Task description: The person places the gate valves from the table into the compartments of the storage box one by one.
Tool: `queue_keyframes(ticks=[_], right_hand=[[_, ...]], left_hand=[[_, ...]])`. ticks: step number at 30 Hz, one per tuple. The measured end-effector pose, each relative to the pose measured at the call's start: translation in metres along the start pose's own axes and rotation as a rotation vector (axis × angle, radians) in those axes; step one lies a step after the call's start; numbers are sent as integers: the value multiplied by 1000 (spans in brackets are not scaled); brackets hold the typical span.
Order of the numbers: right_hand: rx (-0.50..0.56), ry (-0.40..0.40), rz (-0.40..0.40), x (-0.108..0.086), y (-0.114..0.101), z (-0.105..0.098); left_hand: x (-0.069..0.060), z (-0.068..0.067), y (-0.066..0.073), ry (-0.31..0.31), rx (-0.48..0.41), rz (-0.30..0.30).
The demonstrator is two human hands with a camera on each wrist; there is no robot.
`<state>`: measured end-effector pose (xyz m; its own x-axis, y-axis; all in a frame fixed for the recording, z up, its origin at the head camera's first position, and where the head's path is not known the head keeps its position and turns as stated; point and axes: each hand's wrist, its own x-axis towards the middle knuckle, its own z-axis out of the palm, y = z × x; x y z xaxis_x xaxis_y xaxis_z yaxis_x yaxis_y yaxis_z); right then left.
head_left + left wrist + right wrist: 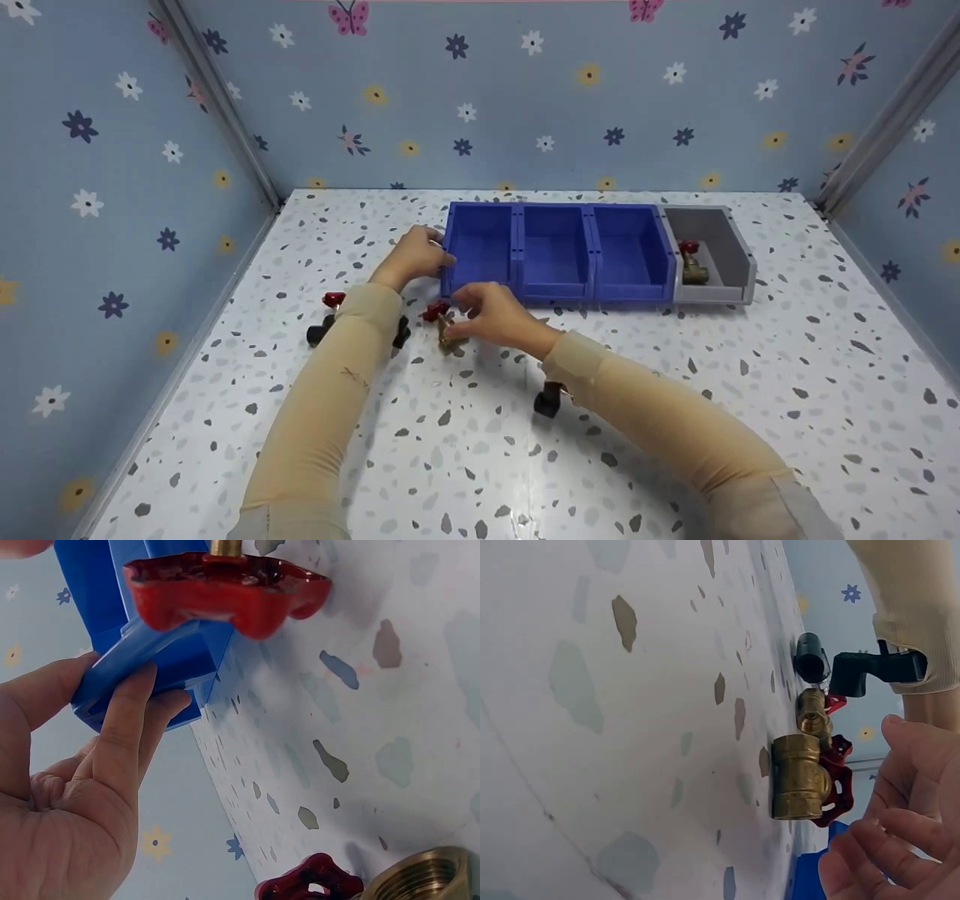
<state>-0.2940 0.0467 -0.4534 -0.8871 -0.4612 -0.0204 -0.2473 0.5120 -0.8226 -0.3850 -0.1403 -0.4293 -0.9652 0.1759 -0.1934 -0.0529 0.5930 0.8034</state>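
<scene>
My left hand [414,255] grips the left wall of the leftmost blue bin [480,291]; in the left wrist view, thumb and fingers pinch its blue edge. My right hand [501,319] hovers just in front of that bin, fingers loosely bent and holding nothing. Close by its fingertips lies a brass valve [796,778] with a red handwheel [435,310]. Behind it in the right wrist view is another brass valve [810,709], beside a black cylindrical piece [810,660]. In the left wrist view, a red handwheel [225,596] partly covers the bin.
Two more blue bins [556,291] and a grey bin [712,295] continue the row to the right. Inside the grey bin sits a brass valve [694,271] with a red handle. Patterned walls [495,97] enclose the speckled table [465,465] at the back and sides.
</scene>
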Motion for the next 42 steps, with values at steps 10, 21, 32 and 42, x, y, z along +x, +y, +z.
queue_keyframes(ticks=[10,21,32,42], right_hand=[[-69,-28,-12,7,8,9],[-109,-90,17,10,14,17],[-148,-155,45,16,14,20],[-161,-156,14,17,15,21]], left_hand=[[1,1,0,9,11,3],[0,2,1,5,-19,-2],[-1,1,1,2,-36,0],[-1,1,0,14,-25,3]])
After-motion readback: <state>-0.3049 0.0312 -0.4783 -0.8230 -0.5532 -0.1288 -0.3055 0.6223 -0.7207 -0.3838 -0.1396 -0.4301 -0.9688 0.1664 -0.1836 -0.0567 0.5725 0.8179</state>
